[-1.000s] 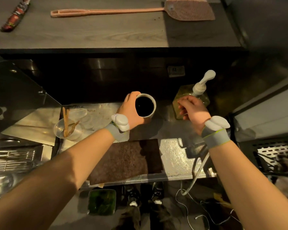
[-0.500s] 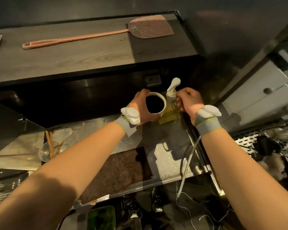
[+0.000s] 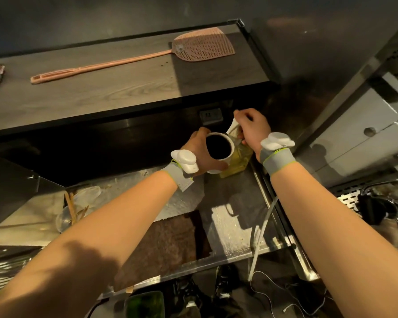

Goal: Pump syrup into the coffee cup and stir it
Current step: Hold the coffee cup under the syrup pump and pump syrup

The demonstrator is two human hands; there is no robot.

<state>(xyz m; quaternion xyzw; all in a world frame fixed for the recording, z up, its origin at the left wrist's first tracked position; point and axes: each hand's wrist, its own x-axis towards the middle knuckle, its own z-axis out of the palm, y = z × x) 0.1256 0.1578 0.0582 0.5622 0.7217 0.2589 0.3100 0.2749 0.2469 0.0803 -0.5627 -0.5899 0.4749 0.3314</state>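
A white cup (image 3: pixel 223 160) full of dark coffee is held in my left hand (image 3: pixel 197 149), which wraps its left side. The cup sits right against a yellow syrup bottle (image 3: pixel 236 165) on the steel counter (image 3: pixel 234 214). The bottle's white pump head (image 3: pixel 232 127) pokes out over the cup's rim. My right hand (image 3: pixel 252 127) lies on top of the pump, fingers curled over it and hiding most of it. No syrup stream is visible.
A clear plastic cup with wooden stir sticks (image 3: pixel 70 210) lies at the left of the counter. A brown mat (image 3: pixel 168 244) covers the counter's front. A pink fly swatter (image 3: pixel 133 58) rests on the wooden shelf above. White cables (image 3: pixel 262 228) hang at the right, near an espresso machine (image 3: pixel 365 138).
My left hand carried the cup right, up against the syrup bottle. My right hand rose from the bottle's side onto the pump head. The view swung right.
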